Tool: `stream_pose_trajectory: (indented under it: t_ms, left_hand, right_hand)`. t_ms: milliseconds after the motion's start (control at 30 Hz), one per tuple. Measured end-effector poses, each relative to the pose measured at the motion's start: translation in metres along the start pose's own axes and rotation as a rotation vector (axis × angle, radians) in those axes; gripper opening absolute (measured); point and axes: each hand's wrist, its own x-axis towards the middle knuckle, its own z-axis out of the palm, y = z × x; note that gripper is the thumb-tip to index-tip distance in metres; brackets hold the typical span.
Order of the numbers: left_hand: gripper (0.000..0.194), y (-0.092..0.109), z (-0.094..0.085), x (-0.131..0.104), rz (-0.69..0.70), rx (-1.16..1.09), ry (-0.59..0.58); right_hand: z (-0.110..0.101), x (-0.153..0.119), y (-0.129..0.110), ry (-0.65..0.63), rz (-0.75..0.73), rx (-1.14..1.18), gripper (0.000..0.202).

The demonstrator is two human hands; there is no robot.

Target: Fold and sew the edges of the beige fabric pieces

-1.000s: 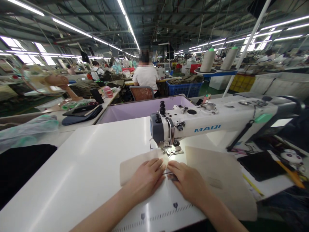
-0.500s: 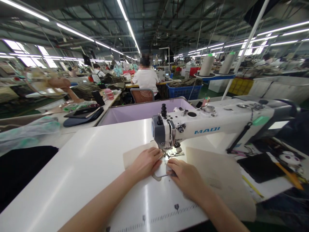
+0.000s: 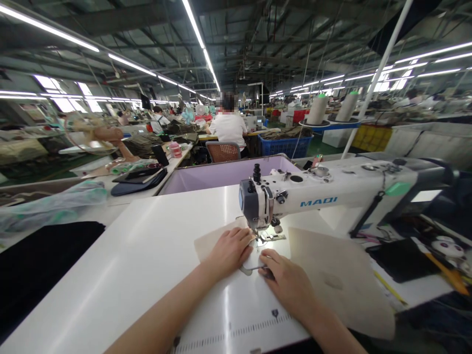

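My left hand (image 3: 232, 251) lies palm down on a pale beige piece of material (image 3: 202, 242), left of the sewing machine's needle. Its fingers are stretched out, with the tips close beside the presser foot (image 3: 259, 235). In front of the needle, my right hand (image 3: 285, 275) has its fingers curled at the right edge of the metal needle plate (image 3: 253, 261). Something dark grey shows under those fingers; I cannot make out what it is. The white sewing machine (image 3: 354, 184) reaches in from the right, its lamp lighting the stitching spot.
A large beige sheet (image 3: 339, 280) lies under the machine arm. A black flat item (image 3: 401, 259) and a yellow strip (image 3: 390, 289) lie at right. Behind the white table (image 3: 155, 275) is a lilac-lined bin (image 3: 221, 172). A person (image 3: 227, 129) sits farther off. Dark cloth (image 3: 47, 265) is at left.
The whole view has shifted a little, so the scene sits slightly farther right and lower. Both hands stay in nearly the same places relative to the machine.
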Motion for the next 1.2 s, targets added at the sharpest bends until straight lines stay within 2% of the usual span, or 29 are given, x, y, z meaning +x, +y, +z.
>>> stream_pose_trajectory:
  t_ms: [100, 200, 267, 333, 400, 467, 633, 733, 833, 900, 933, 1067, 1200]
  left_hand:
    - [0.022, 0.001, -0.014, -0.005, -0.037, -0.096, -0.034]
    - [0.025, -0.003, -0.023, -0.016, -0.053, -0.157, -0.102]
    - [0.022, -0.003, -0.023, -0.027, -0.151, -0.024, -0.161]
    - [0.023, 0.004, -0.02, -0.038, -0.304, 0.144, -0.219]
    - [0.03, 0.013, -0.018, -0.046, -0.445, 0.237, -0.258]
    - [0.033, 0.022, -0.019, -0.051, -0.52, 0.268, -0.285]
    - [0.031, 0.026, -0.032, -0.049, -0.592, 0.277, -0.353]
    - [0.026, 0.03, -0.035, -0.043, -0.533, 0.291, -0.365]
    - [0.022, 0.043, -0.027, -0.033, -0.254, 0.183, -0.232]
    - [0.028, 0.053, -0.016, -0.027, -0.058, 0.079, -0.135]
    - [0.032, 0.057, -0.01, -0.024, -0.003, 0.054, -0.115]
    - [0.036, 0.062, 0.008, -0.022, 0.018, 0.066, -0.116]
    - [0.036, 0.055, 0.014, -0.026, 0.031, 0.061, -0.047]
  right_hand:
    - [-0.003, -0.001, 0.004, 0.028, 0.015, 0.045, 0.022]
    - [-0.003, -0.006, 0.01, 0.159, 0.045, 0.079, 0.025]
    - [-0.001, -0.013, 0.012, 0.269, 0.043, 0.102, 0.029]
    - [0.002, -0.022, 0.011, 0.314, -0.006, 0.123, 0.033]
    - [0.006, -0.032, 0.006, 0.262, -0.086, 0.119, 0.037]
    - [0.009, -0.039, -0.001, 0.163, -0.137, 0.067, 0.041]
    - [0.008, -0.041, -0.011, -0.001, 0.017, -0.127, 0.034]
    - [0.004, -0.037, -0.014, -0.056, 0.063, -0.157, 0.02]
    - [0.001, -0.036, -0.018, -0.091, 0.041, -0.133, 0.016]
    - [0.001, -0.038, -0.02, -0.104, 0.019, -0.11, 0.018]
    - [0.001, -0.038, -0.02, -0.106, 0.007, -0.099, 0.019]
    - [0.0, -0.036, -0.011, -0.073, 0.001, -0.063, 0.027]
    - [-0.002, -0.027, 0.0, -0.106, -0.024, -0.065, 0.037]
